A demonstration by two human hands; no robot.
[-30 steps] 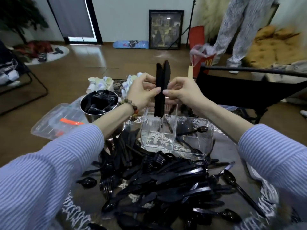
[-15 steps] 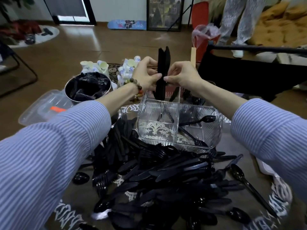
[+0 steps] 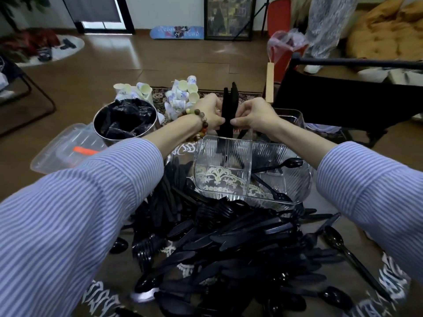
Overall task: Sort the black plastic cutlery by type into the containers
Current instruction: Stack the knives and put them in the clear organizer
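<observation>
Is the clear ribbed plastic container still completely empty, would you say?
No, the clear ribbed plastic container already holds black plastic spoons.

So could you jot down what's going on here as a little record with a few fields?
left hand: pinches the bundle of knives
right hand: pinches the same bundle from the other side
bundle of knives: upright, above the clear tray
clear tray: divided; two spoons lie in its right part
cutlery pile: unsorted, in front of the tray
metal bowl: to the left, lined with black plastic
</observation>
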